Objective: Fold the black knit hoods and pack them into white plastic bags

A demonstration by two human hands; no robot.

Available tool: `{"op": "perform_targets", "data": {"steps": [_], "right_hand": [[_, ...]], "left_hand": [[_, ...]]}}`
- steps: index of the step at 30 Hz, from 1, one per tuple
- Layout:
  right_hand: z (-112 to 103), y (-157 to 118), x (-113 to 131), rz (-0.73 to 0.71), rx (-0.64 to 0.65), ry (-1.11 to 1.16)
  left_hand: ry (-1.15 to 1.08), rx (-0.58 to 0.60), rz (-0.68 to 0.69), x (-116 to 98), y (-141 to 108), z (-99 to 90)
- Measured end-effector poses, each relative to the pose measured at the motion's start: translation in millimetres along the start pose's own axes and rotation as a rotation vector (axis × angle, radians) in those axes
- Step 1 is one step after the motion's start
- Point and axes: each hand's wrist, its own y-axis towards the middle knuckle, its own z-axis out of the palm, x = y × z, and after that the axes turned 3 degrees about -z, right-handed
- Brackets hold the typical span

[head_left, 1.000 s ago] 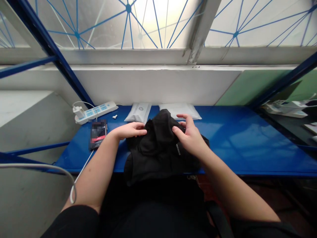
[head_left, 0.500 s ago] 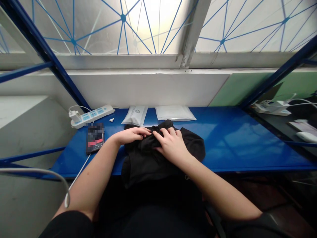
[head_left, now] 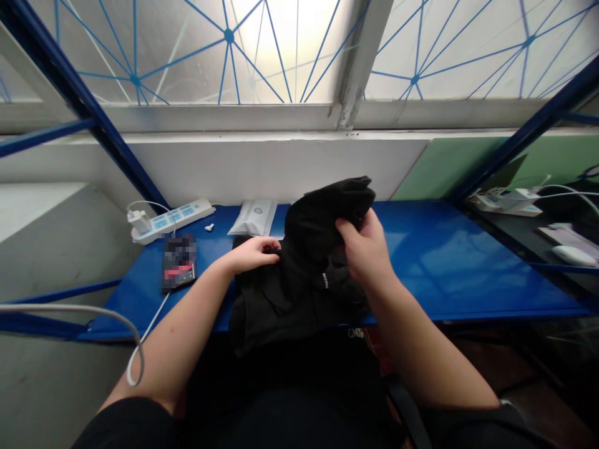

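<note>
A black cloth garment with a small white label lies bunched at the front of the blue table. My right hand grips a folded part of it and holds that part raised above the table, thumb on the near side. On the garment's left part, my left hand pinches the fabric between thumb and fingers. Behind the garment lies a white packet with printing on it.
The blue table runs below a window. At the left are a power strip, a white earbud and a phone with a white cable. Blue metal bars slant up on both sides.
My right hand has lifted part of the garment up and to the right, and the raised cloth now hides the second white packet. My left hand has barely moved.
</note>
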Motion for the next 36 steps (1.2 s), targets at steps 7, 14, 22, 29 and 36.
{"op": "perform_targets", "data": {"steps": [7,14,22,29,36], "right_hand": [[-65,-13,-38,0.149,0.064,-0.099],[-77,15,-77,0.137,0.240,-0.552],[-71,64,-78,0.260,0.737,-0.433],[-96,61,-56,0.083,0.632,-0.095],[-131,49,-27,0.231,1.142,-0.160]], "left_hand": [[-0.373,-0.178,-0.076,-6,-25,-36.9],[0.378,-0.321,0.018,10,-11,-37.9],[0.139,-0.399,-0.006,10,-12,-40.7],[-0.318,-0.627,0.143,-2,-28,-45.6],[-0.285,-0.063,0.131,-7,-51,-51.4]]}}
